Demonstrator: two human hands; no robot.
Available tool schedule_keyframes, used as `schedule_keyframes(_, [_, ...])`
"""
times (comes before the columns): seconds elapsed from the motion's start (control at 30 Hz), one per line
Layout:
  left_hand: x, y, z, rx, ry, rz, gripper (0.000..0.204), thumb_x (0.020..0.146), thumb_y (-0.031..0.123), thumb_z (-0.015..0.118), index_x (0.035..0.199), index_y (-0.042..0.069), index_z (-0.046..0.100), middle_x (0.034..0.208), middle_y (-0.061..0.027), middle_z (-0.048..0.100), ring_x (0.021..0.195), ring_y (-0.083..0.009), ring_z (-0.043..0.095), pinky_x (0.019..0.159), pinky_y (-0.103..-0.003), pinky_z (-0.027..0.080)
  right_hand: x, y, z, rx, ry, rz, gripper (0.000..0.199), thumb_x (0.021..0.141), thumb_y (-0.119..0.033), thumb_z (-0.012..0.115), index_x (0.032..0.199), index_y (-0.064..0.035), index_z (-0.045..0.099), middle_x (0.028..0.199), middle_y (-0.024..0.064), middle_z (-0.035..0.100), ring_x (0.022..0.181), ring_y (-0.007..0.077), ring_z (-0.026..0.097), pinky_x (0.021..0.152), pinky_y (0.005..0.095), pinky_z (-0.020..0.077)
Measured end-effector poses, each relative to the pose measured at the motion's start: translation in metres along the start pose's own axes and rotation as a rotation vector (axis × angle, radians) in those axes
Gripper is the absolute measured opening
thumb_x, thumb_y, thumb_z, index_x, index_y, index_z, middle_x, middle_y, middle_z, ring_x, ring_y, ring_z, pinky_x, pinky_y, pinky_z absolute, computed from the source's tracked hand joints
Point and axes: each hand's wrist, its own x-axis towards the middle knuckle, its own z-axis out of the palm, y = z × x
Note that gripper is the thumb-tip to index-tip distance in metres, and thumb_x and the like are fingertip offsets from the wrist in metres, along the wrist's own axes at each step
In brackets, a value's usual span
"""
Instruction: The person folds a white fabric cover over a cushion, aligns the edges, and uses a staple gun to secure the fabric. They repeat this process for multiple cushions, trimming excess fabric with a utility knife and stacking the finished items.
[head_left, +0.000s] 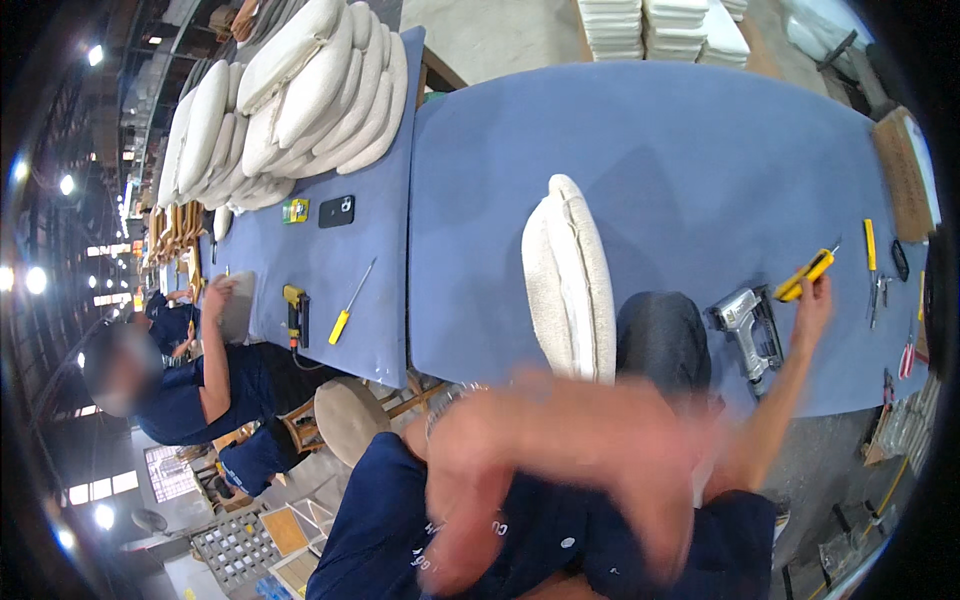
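My right hand [814, 308] reaches over the right side of the blue table [700, 170], its fingers closed on a yellow utility knife [803, 276] with a thin metal tip. A silver staple gun [745, 328] lies just left of that hand. My left hand [570, 440], close to the camera, is smeared by motion in front of my dark blue shirt; its fingers cannot be made out. Beyond it stands an off-white fabric cushion [545, 285] with a pale strip along its middle, its lower end hidden. Beside the cushion is a dark grey rounded fabric piece [662, 340], partly covered.
Off-white cushions [330, 90] are piled on the left table. A phone [337, 211], a yellow-handled screwdriver [352, 302] and a yellow-black air tool [297, 315] lie there. A co-worker [215, 385] sits at left. Hand tools [872, 270] and a cardboard box [905, 170] line the right edge.
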Motion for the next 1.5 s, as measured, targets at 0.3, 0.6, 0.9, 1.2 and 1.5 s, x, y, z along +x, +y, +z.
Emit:
schedule_keyframes(0.3, [-0.064,-0.134,-0.169,1.589,0.659,-0.449,0.029,0.093,0.021,0.074,0.113,0.001,0.065,0.101,-0.0112,0.064,0.074,-0.0225,0.063,0.071,-0.038,0.052,-0.168,-0.183,0.203,0.322,-0.575,0.022,0.018,0.105,-0.021,0.059,0.110,-0.0045,0.061,0.079,0.0026,0.064,0.067,0.0125,0.064,0.060,0.0281,0.0499])
schedule_keyframes(0.6, [-0.082,-0.169,-0.189,1.180,0.869,-0.343,0.022,0.094,0.020,0.075,0.092,0.001,0.064,0.091,-0.0047,0.062,0.071,-0.0163,0.059,0.065,-0.034,0.049,-0.170,-0.228,0.236,-0.272,-0.722,-0.211,0.034,0.096,-0.034,0.063,0.102,-0.0008,0.056,0.085,0.0224,0.069,0.073,0.0396,0.070,0.071,0.0492,0.0527])
schedule_keyframes(0.9, [-0.098,-0.195,-0.202,0.289,1.019,-0.295,0.022,0.098,0.022,0.074,0.091,0.004,0.065,0.087,0.0023,0.063,0.077,-0.0050,0.051,0.069,-0.025,0.044,-0.155,-0.259,0.266,-0.689,-0.896,-0.260,0.033,0.094,-0.027,0.060,0.108,0.0029,0.055,0.090,0.0283,0.070,0.089,0.0494,0.067,0.079,0.0577,0.0492])
schedule_keyframes(1.2, [-0.096,-0.204,-0.205,0.319,1.013,-0.254,0.019,0.099,0.021,0.073,0.091,0.006,0.064,0.085,0.0031,0.064,0.074,-0.0039,0.052,0.066,-0.023,0.045,-0.150,-0.268,0.280,-0.861,-0.917,-0.294,0.034,0.092,-0.023,0.055,0.112,0.0045,0.055,0.097,0.0321,0.069,0.094,0.0502,0.067,0.085,0.0580,0.0507])
schedule_keyframes(1.5, [-0.090,-0.191,-0.203,0.125,0.999,-0.313,0.020,0.097,0.020,0.074,0.085,0.008,0.062,0.080,0.0035,0.060,0.072,-0.0049,0.051,0.065,-0.025,0.044,-0.129,-0.285,0.291,-1.063,-1.096,-0.381,0.041,0.090,-0.023,0.054,0.116,0.0090,0.056,0.102,0.0302,0.071,0.098,0.0465,0.069,0.088,0.0548,0.0531])
